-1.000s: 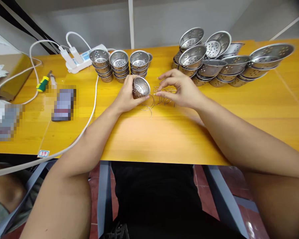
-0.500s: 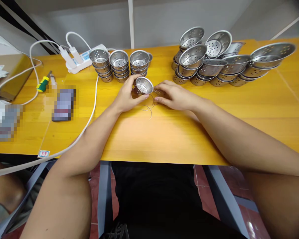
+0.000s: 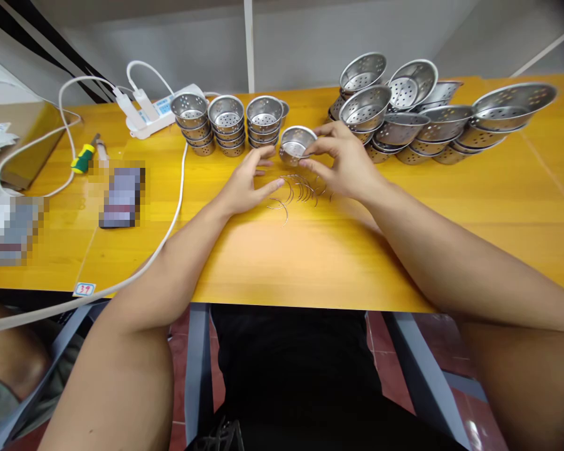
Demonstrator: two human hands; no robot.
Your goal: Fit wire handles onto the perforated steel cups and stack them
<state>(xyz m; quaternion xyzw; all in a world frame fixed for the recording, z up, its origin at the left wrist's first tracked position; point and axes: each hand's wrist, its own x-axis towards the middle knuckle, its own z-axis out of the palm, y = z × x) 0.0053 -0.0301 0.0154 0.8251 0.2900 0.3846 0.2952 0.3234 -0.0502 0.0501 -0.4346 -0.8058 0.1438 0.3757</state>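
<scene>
A small perforated metal cup [image 3: 297, 144] is pinched at its right side between the thumb and fingers of my right hand [image 3: 345, 161]. To its left, my left hand [image 3: 248, 183] has its thumb and fingers apart and holds nothing. Several thin curved wires [image 3: 301, 186] lie on the yellow table [image 3: 282, 263] below the cup, between my hands. Behind my left hand stand stacks of similar cups, the nearest one [image 3: 264, 119] just left of the held cup.
Larger perforated metal bowls [image 3: 399, 128] are piled at the back right. At the left are a power strip [image 3: 155, 119] with white cables, a green-yellow screwdriver [image 3: 83, 159] and a phone [image 3: 121, 197]. A person's leg [image 3: 12, 351] shows at the lower left.
The cup has passed from my left hand to my right hand and moved right and slightly back. My left hand has let go, and more of the wires are visible.
</scene>
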